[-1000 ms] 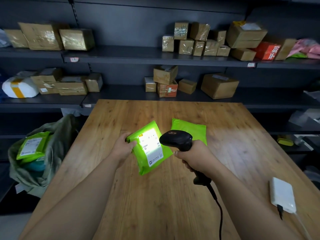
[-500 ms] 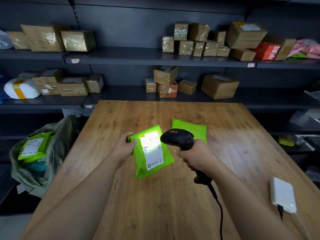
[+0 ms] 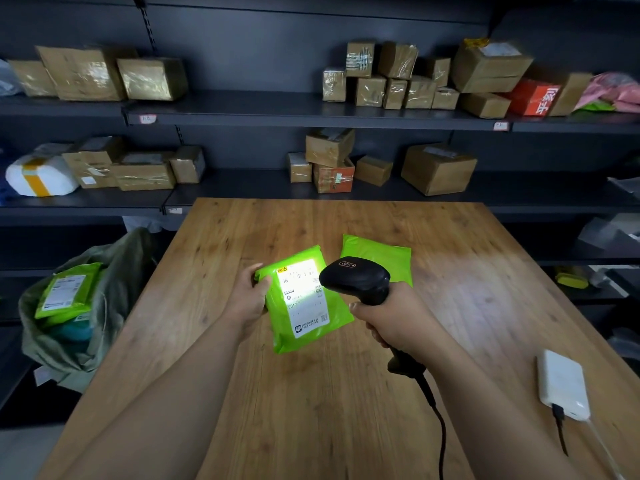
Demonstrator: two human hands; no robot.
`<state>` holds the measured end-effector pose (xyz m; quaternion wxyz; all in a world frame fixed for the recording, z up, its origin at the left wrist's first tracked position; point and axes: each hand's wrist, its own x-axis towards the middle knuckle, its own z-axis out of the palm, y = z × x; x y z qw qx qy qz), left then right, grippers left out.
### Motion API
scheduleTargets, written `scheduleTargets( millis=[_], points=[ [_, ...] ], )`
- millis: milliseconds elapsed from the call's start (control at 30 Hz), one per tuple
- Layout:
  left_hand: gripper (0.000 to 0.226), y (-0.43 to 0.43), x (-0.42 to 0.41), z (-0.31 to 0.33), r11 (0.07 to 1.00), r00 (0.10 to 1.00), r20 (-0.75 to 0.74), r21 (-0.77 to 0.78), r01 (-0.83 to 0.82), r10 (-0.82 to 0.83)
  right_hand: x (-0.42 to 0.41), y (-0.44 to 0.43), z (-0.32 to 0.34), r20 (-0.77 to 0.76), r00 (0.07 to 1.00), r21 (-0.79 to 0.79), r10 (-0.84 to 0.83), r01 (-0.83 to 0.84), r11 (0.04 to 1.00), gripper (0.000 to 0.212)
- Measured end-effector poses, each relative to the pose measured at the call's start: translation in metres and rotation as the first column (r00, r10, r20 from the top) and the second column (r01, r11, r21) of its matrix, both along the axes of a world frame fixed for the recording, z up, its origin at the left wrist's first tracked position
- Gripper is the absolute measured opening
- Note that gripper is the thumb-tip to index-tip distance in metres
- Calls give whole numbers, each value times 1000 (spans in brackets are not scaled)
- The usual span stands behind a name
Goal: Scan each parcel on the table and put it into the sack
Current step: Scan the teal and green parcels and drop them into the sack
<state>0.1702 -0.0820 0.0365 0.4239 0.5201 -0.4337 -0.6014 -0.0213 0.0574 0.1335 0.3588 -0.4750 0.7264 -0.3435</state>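
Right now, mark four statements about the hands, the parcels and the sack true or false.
1. The left hand grips a bright green plastic parcel with a white label. True.
2. The black handheld scanner lies on the wooden table. False: the right hand grips it above the table.
3. A second green plastic parcel lies on the table beyond the scanner. True.
4. The olive cloth sack is empty. False: the sack holds a green labelled parcel.
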Motion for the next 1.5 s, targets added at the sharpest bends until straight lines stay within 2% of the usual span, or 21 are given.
scheduleTargets(
  millis=[333, 533, 667, 800, 933, 1033, 1200, 1333, 1400, 1500],
  points=[
    [35, -2, -5, -7, 999, 999, -36, 38, -28, 30, -10, 10, -11, 30, 999, -7, -33, 34, 999, 20],
    [34, 3, -4, -1, 999, 999, -39, 30, -12, 13, -13, 1, -21, 285, 956, -100, -71, 104, 990, 17],
    [32, 11, 14, 7, 999, 1000, -9, -29, 17, -17, -3, -22, -38, 366, 929, -105, -56, 101, 989, 19],
    [24, 17, 53, 16, 998, 999, -8, -48, -47, 46, 32, -47, -58, 459, 888, -58, 4, 25, 998, 13],
    [25, 18, 110, 25, 986, 988, 14, -69, -151, 152, 87, -65, -71, 503, 864, 52, 30, -65, 996, 27],
    [21, 18, 164, 25, 964, 959, 148, -149, -221, 243, 141, -78, -73, 494, 867, 89, 66, -125, 988, 35],
    [39, 19, 281, 20, 940, 837, 430, -194, -280, 338, 256, -105, -76, 476, 872, 52, 119, -163, 985, 19],
    [46, 22, 391, 18, 931, 814, 452, -177, -319, 365, 369, -124, -79, 490, 861, 43, 137, -181, 983, 20],
    [44, 22, 448, 18, 920, 816, 424, -169, -354, 392, 428, -132, -82, 499, 856, 42, 136, -180, 983, 21],
    [40, 17, 527, 21, 921, 798, 464, -134, -365, 384, 507, -141, -87, 519, 847, 55, 118, -170, 984, 22]
  ],
)
